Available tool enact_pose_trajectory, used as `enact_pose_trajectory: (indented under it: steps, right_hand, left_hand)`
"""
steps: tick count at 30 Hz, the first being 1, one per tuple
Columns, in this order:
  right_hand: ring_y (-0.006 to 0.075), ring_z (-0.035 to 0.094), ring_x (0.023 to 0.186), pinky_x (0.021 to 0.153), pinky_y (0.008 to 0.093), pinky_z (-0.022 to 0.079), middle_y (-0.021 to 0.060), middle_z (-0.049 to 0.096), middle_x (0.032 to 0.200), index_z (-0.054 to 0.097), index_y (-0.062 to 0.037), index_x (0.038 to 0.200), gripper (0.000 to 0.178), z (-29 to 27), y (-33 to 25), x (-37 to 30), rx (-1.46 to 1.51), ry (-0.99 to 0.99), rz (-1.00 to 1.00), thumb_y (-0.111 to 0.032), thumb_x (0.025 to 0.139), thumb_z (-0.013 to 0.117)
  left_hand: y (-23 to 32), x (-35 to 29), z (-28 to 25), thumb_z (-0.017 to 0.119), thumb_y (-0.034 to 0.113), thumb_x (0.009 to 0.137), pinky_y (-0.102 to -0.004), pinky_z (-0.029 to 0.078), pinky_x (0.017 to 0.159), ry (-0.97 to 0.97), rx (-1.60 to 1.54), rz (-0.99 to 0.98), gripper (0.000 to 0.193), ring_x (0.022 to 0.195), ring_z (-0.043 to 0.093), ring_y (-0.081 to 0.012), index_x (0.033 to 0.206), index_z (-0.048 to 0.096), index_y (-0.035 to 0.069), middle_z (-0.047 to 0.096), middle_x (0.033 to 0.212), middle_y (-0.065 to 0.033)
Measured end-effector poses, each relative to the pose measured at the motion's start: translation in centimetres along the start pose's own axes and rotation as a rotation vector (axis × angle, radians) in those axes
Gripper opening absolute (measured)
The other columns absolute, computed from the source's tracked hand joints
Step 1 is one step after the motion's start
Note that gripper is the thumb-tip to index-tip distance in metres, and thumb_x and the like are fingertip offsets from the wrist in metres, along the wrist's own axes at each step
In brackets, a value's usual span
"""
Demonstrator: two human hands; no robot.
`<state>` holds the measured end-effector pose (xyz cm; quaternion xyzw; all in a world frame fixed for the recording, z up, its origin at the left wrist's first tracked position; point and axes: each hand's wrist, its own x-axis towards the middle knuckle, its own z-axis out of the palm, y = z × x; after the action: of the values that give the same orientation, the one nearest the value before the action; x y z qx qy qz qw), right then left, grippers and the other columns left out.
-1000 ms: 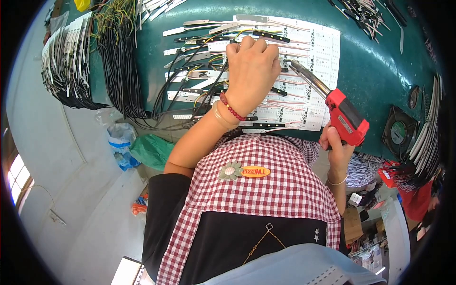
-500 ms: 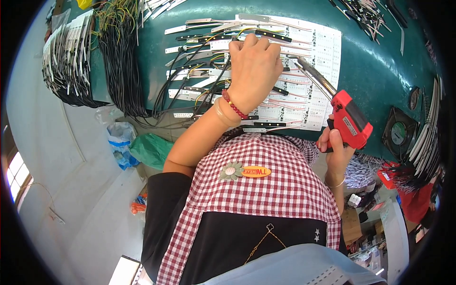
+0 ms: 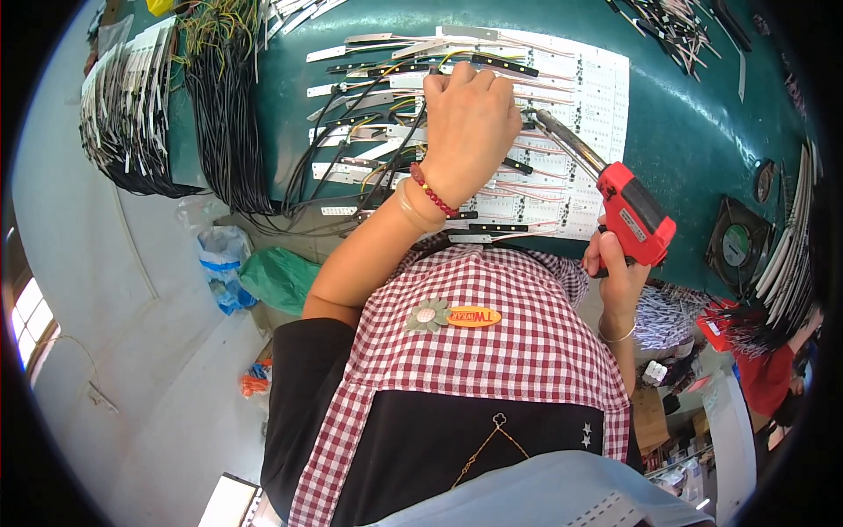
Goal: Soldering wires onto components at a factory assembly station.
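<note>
My right hand [image 3: 620, 277] grips a red and black soldering gun [image 3: 637, 215] by its handle. The gun's metal barrel slants up and left, and its tip is beside the fingers of my left hand [image 3: 474, 123]. That hand is bent over with its fingers curled down, so whatever they pinch is hidden beneath them. Under and around it lies a white panel of printed circuit boards [image 3: 606, 114]. Across the panel are rows of short black and white LED strips [image 3: 505, 66] with thin red and white wires. Black cables [image 3: 303, 167] run in from the left.
On the green table [image 3: 685, 114], a bundle of black cables [image 3: 224, 132] and a stack of wired strips [image 3: 127, 114] hang over the left edge. Loose strips [image 3: 676, 35] lie far right. A black fan [image 3: 736, 244] and more bundled wires [image 3: 786, 255] sit near right.
The soldering gun and my right hand have shifted slightly left, bringing the tip closer to my left fingers. My left hand has barely moved.
</note>
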<state>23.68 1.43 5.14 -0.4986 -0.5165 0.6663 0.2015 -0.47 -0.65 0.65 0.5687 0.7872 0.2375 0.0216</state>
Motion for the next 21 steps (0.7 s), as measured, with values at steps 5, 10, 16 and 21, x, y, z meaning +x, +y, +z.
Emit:
enact_pose_trajectory:
  steps: [5,10,16,21]
  right_hand:
    - [0.0093,0.044,0.046,0.045,0.0228,0.037,0.0046,0.051,0.06,0.051,0.0051,0.107,0.026,0.0,0.1,-0.1,-0.051,-0.026,-0.026,-0.011,0.087,0.053]
    - [0.0084,0.045,0.048,0.047,0.0218,0.036,0.0041,0.051,0.061,0.051,0.006,0.111,0.029,-0.3,0.4,-0.5,-0.066,-0.023,-0.077,-0.01,0.087,0.053]
    - [0.0044,0.047,0.056,0.051,0.0199,0.038,-0.0019,0.054,0.067,0.059,-0.0026,0.092,0.012,0.0,1.0,-0.7,-0.05,0.042,-0.02,-0.009,0.084,0.064]
    - [0.008,0.045,0.05,0.047,0.022,0.036,0.0041,0.052,0.063,0.05,0.0063,0.11,0.027,-0.1,1.3,-0.9,-0.148,-0.008,-0.091,-0.006,0.087,0.055]
  left_hand:
    - [0.2,0.1,-0.3,0.062,0.012,0.071,-0.0382,0.034,0.075,-0.075,0.007,-0.019,0.006,0.08,0.052,-0.0225,0.071,0.06,0.006,0.06,0.075,-0.0052]
    - [0.1,0.1,-0.4,0.062,0.013,0.07,-0.0388,0.034,0.075,-0.084,-0.001,-0.02,0.007,0.082,0.052,-0.0226,0.072,0.061,0.006,0.06,0.076,-0.0053]
    - [0.2,0.1,-0.4,0.062,0.013,0.07,-0.0393,0.033,0.076,-0.086,-0.004,-0.023,0.007,0.083,0.052,-0.0225,0.073,0.061,0.006,0.06,0.078,-0.0052]
    - [0.3,-0.2,-0.3,0.062,0.013,0.07,-0.0394,0.033,0.076,-0.076,-0.009,-0.022,0.007,0.083,0.052,-0.0226,0.072,0.06,0.006,0.06,0.078,-0.005]
